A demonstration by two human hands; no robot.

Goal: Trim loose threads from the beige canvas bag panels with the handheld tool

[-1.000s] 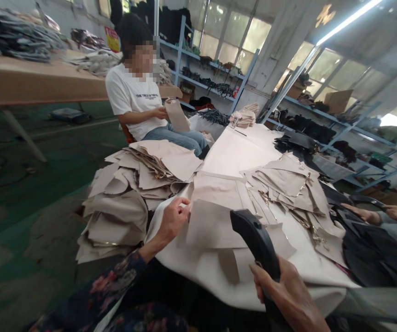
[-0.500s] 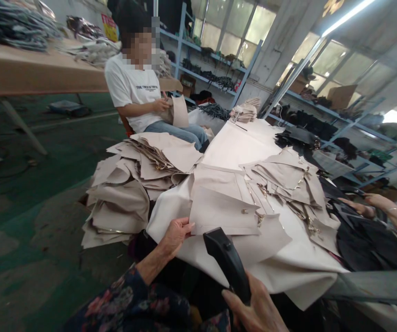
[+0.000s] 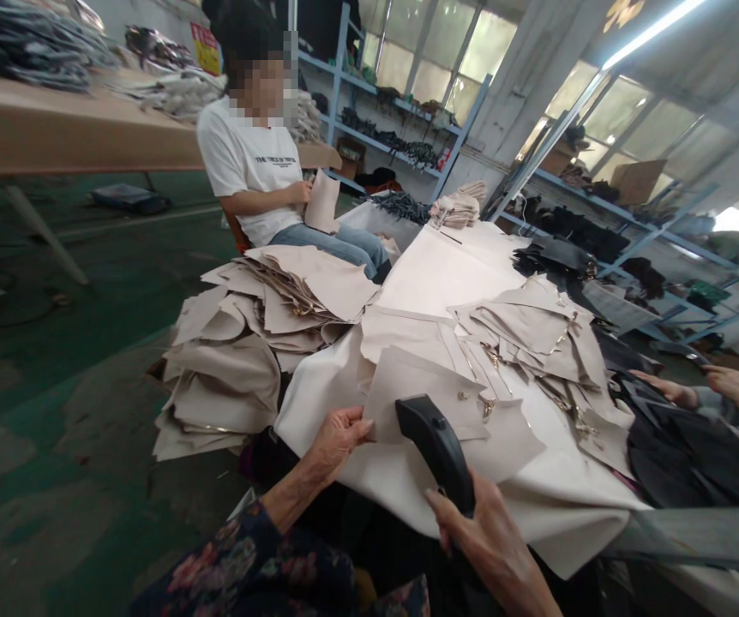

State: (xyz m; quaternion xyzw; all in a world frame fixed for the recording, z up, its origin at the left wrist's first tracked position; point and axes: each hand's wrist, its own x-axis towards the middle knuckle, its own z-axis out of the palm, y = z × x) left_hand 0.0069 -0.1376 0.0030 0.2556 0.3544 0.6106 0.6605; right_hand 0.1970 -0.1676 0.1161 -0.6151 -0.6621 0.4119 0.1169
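My left hand [image 3: 334,446] pinches the lower left edge of a beige leather-like panel [image 3: 386,386] between thumb and fingers. A small gold metal fitting sits near the panel's right side. My right hand [image 3: 489,536] is wrapped around the grip of a black handheld tool [image 3: 437,441] with a wide flat head. That head lies over the lower part of the panel; whether it touches cannot be made out. Beneath are more beige panels [image 3: 401,330], some with gold fittings, on a white sheet [image 3: 318,377].
Beige panels are stacked in a pile [image 3: 221,377] at the left and another [image 3: 537,326] at the right. A seated person [image 3: 250,171] holds a beige piece. At the right edge a co-worker's hands [image 3: 733,390] are above black pieces [image 3: 697,437]. A metal bar [image 3: 697,533] crosses at lower right.
My left hand has shifted slightly right, and the held panel has turned and slid right. The black tool has moved up and right in my right hand. The seated person's piece has moved.
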